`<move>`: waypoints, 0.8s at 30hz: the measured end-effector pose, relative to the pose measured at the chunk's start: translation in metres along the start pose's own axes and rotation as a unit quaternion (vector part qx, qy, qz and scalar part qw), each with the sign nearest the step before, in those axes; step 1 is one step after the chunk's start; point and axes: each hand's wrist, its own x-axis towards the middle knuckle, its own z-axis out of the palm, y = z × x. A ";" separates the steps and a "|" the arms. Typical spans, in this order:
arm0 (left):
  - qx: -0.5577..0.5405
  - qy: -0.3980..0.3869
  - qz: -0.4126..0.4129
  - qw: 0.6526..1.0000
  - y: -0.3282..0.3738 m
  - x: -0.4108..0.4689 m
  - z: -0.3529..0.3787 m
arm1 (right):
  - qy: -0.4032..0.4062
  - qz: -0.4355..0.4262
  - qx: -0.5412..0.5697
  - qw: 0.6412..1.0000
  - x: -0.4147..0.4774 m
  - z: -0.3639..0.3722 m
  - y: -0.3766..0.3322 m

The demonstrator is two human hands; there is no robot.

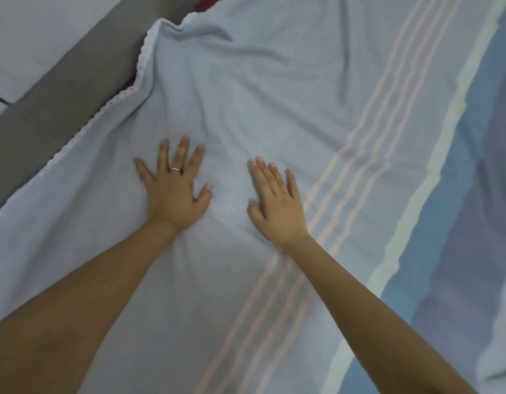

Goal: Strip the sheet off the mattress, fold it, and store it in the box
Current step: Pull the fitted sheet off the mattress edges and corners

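Where fingers point(179, 153) spread flat, sheet point(260, 89) lies beneath.

Pale blue sheet point(246, 95), pink stripes, white band, grey bed frame point(75, 89)

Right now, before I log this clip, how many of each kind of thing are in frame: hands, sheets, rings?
Hands: 2, the left hand and the right hand, both flat on the fabric
Sheets: 1, the striped sheet
Rings: 1, the ring on the left hand
Total: 4
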 end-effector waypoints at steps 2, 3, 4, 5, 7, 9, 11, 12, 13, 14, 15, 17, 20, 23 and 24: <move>-0.002 0.015 -0.003 1.000 -0.001 0.003 0.002 | -0.009 0.066 -0.009 0.998 -0.027 -0.013 0.039; -0.004 0.016 -0.006 1.000 0.000 0.003 0.002 | -0.025 0.150 0.008 0.988 -0.043 -0.016 0.053; -0.011 0.013 -0.009 1.000 0.000 0.003 0.002 | -0.054 0.217 0.015 0.975 -0.058 -0.015 0.056; -0.020 0.014 -0.013 1.000 0.001 0.003 0.002 | -0.075 0.227 0.001 0.971 -0.074 -0.007 0.048; -0.039 0.021 -0.019 0.999 0.002 0.002 -0.001 | -0.096 0.120 -0.018 0.988 -0.104 0.013 0.003; -0.072 0.026 -0.026 0.997 0.006 -0.002 -0.007 | -0.107 -0.012 -0.009 0.994 -0.134 0.028 -0.048; -0.138 0.041 -0.045 0.989 0.014 -0.020 -0.012 | -0.138 -0.133 0.011 0.981 -0.170 0.039 -0.082; -0.160 0.055 -0.042 0.985 0.022 -0.039 -0.015 | -0.168 -0.198 0.018 0.966 -0.190 0.043 -0.091; -0.160 0.073 -0.014 0.984 0.031 -0.061 -0.017 | -0.194 -0.265 0.024 0.944 -0.211 0.047 -0.098; -0.142 0.082 0.039 0.986 0.040 -0.089 -0.015 | -0.236 -0.324 0.045 0.915 -0.230 0.046 -0.105; -0.113 0.077 0.108 0.985 0.045 -0.124 -0.011 | -0.278 -0.362 0.095 0.884 -0.251 0.041 -0.111; -0.024 0.021 0.228 0.973 0.038 -0.185 0.007 | -0.310 -0.330 0.192 0.871 -0.271 0.018 -0.107; 0.067 -0.046 0.175 0.981 -0.014 -0.272 0.027 | -0.246 -0.197 0.218 0.923 -0.278 -0.012 -0.070; 0.059 -0.071 -0.061 0.994 -0.059 -0.329 0.018 | -0.141 -0.085 0.189 0.968 -0.265 -0.017 -0.037; 0.052 -0.078 -0.120 0.988 -0.066 -0.340 0.015 | -0.133 -0.028 0.167 0.977 -0.257 -0.014 -0.035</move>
